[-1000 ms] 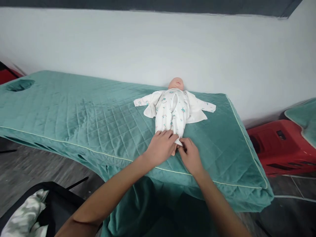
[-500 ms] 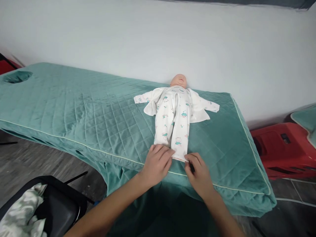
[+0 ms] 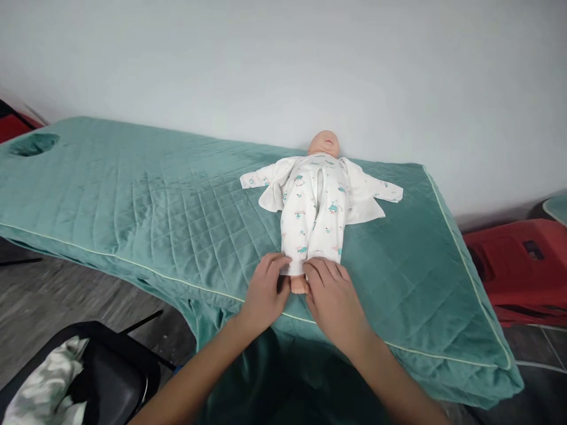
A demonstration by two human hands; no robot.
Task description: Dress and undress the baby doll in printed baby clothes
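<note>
A baby doll (image 3: 325, 143) lies on its back, its head towards the wall. It wears white printed baby pants (image 3: 295, 218) and a white baby top (image 3: 363, 198) with the sleeves spread out to both sides. At the near end, my left hand (image 3: 264, 293) pinches the left edge of the left-side pant leg's cuff. My right hand (image 3: 335, 298) has its fingers closed on the same cuff's other edge and covers the lower end of the right-side leg. Between my hands, a bare doll foot (image 3: 300, 284) sticks out below the cuff.
The doll lies on a bed with a green quilted cover (image 3: 177, 206) and a face hole (image 3: 34, 144) at the far left. A black chair (image 3: 117, 369) with a patterned cloth (image 3: 48, 381) stands lower left. Red plastic furniture (image 3: 518, 260) is at the right, a white wall (image 3: 221, 71) behind.
Both hands have moved from the right-side pant leg's cuff to the left-side one. A doll foot now shows below that cuff. My view has shifted slightly.
</note>
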